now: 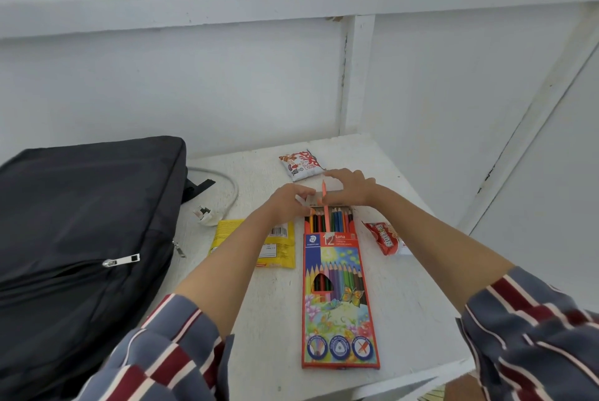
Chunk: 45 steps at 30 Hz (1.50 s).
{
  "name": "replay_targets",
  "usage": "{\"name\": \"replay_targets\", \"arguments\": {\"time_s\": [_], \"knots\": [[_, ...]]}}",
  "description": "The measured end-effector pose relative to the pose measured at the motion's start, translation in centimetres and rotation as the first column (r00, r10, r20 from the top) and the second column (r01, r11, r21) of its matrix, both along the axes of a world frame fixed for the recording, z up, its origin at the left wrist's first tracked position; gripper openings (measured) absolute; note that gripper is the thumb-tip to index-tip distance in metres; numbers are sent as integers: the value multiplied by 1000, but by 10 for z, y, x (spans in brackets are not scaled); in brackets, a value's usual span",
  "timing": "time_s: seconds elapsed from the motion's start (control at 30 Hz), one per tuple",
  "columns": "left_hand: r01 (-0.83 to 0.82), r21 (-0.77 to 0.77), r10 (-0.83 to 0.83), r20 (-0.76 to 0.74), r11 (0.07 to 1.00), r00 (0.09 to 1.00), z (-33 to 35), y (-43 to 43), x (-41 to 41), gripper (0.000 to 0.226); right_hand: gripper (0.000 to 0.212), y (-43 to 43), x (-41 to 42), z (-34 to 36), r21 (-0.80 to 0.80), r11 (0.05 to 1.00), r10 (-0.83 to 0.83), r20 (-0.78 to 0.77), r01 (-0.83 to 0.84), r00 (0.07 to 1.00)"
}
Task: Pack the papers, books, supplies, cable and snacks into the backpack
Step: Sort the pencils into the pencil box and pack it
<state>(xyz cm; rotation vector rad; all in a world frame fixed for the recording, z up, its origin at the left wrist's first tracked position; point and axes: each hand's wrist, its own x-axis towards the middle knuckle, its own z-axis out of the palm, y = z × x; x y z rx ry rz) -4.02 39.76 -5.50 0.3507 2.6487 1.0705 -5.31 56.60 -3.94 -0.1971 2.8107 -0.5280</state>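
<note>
White table (415,303): yellow packet (227,233) and red packet (384,237) flank the pencil box (340,303).

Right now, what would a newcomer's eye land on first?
The bright pencil box at the centre of the table, with the left hand and right hand at its open far end, where an orange pencil sticks out. Next, the black backpack on the left.

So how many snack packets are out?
3: white packet at the table's far edge, yellow packet left of the pencil box, red packet right of it. Others may be hidden.
</note>
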Motion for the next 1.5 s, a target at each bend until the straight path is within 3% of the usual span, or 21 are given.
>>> {"name": "replay_targets", "arguments": {"time_s": [0.17, 0.57, 1.07, 1.27, 1.5], "knots": [[16, -19, -16, -20, 1000, 1000, 0, 0, 0, 51, 75, 1, 3, -6, 0, 1000, 19, 53, -19, 998], [28, -47, -29, -21, 998, 999, -4, -2, -3, 52, 72, 9, 28, -7, 120, 980, 167, -92, -155, 982], [46, -139, -55, -57, 989, 997, -2, 5, 7, 48, 56, 6, 42, -2, 97, 992, 81, -57, -75, 995], [70, -184, -76, -27, 980, 997, -3, 4, 9, 56, 59, 2, 35, -1, 98, 994, 38, 7, -38, 999], [80, -197, -88, -32, 977, 996, 1, 4, 9, 49, 57, -1, 22, 4, 92, 996, 18, 31, -21, 999]]}}
